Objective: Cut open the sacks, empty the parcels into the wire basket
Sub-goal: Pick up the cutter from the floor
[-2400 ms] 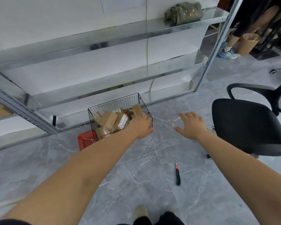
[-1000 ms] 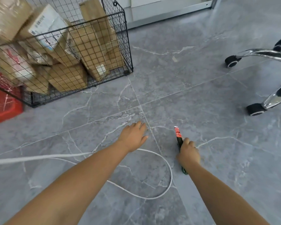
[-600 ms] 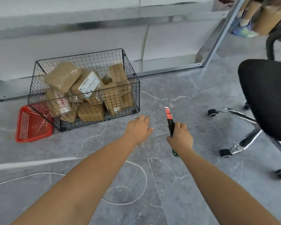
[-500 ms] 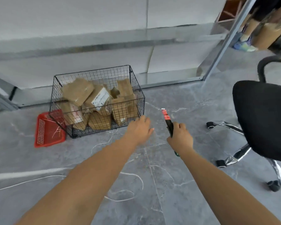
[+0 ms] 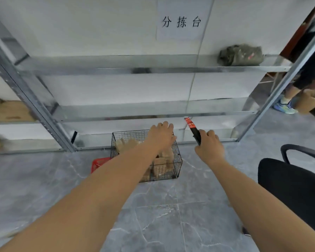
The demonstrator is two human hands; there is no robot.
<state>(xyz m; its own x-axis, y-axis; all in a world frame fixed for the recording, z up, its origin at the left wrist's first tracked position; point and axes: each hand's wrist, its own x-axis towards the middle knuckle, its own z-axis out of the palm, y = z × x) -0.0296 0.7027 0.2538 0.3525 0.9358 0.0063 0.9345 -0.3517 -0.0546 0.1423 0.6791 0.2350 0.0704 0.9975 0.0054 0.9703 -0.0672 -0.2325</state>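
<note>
Cutting preparation: black red-tipped utility knife [image 5: 193, 130] was gripped in right hand [image 5: 208, 149], relaxed left hand [image 5: 161, 136] held over parcel-filled black wire basket [image 5: 177, 165]; an unseen sack probably had to be fetched next.

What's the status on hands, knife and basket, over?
Right hand grips utility knife, tip up. Left hand open, empty. Wire basket holds parcels. No sack in view. Office chair at right.

One wide-angle view, worn on the person's head, looks forward and slightly down. It faces the silver metal shelving rack [image 5: 153, 70] against the white wall [image 5: 98, 24], with the grey marbled tile floor [image 5: 162, 215] below; both forearms [image 5: 98, 188] stretch away from the bottom edge.
</note>
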